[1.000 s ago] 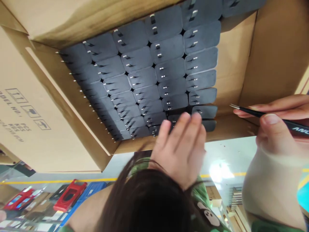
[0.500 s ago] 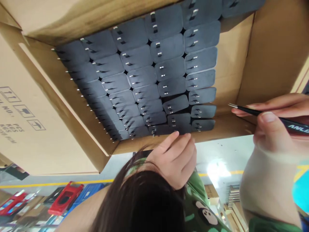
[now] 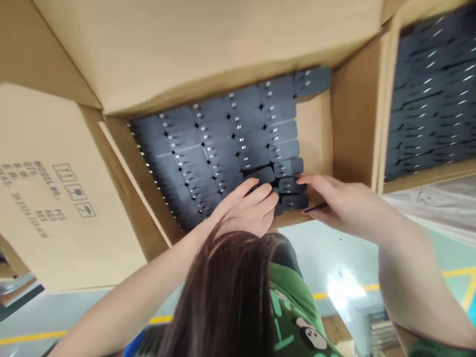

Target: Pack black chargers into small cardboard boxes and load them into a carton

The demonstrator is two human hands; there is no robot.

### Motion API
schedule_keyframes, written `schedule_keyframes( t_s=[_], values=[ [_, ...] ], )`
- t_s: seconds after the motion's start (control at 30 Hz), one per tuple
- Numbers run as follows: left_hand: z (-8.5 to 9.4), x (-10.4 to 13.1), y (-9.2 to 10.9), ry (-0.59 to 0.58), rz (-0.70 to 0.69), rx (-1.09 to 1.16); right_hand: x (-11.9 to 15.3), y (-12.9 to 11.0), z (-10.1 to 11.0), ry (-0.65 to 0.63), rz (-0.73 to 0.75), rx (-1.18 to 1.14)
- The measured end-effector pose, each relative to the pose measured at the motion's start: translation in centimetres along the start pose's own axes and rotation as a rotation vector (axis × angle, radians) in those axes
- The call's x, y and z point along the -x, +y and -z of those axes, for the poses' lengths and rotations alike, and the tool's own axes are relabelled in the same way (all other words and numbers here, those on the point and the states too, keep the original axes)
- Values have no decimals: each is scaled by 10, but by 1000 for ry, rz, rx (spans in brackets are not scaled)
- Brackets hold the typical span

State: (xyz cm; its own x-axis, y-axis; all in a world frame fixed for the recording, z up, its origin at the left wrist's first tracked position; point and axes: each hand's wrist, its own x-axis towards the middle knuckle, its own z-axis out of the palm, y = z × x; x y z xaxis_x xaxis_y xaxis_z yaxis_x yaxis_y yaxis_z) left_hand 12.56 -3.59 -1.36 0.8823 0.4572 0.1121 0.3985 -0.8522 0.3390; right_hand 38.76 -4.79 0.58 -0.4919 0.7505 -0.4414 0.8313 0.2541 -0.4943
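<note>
Rows of dark rounded blocks [image 3: 215,144], each with small metal prongs, fill most of an open cardboard box [image 3: 351,124]. My left hand [image 3: 256,203] lies over the near edge of the rows, its curled fingertips on or close to a slightly tilted block [image 3: 262,174]; whether it grips one is hidden. My right hand [image 3: 334,201] reaches to the near right end of the rows, its fingertips by the last blocks. Dark tweezers [image 3: 315,208] are held in it, mostly covered by the fingers.
A second box with similar dark blocks [image 3: 431,99] stands at the right. A printed cardboard flap [image 3: 70,198] spreads at the left. Bare cardboard [image 3: 316,129] shows at the box's right end. Long hair [image 3: 230,297] covers the lower middle.
The view has shifted, bringing the second box into sight. My right hand has moved left with the tweezers to the blocks. My left hand now reaches further over the rows.
</note>
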Motion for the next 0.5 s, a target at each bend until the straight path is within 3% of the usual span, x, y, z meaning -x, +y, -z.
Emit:
schedule_keyframes(
  t_s=[0.1,0.33,0.5],
  values=[
    [0,-2,-1,29,20,-13,-10,-6,0,-106,25,122],
    [3,3,-2,-119,-85,16,-13,-11,-5,5,48,218],
    [5,-1,-4,-184,-31,70,-9,-11,-9,-8,55,219]
  ],
)
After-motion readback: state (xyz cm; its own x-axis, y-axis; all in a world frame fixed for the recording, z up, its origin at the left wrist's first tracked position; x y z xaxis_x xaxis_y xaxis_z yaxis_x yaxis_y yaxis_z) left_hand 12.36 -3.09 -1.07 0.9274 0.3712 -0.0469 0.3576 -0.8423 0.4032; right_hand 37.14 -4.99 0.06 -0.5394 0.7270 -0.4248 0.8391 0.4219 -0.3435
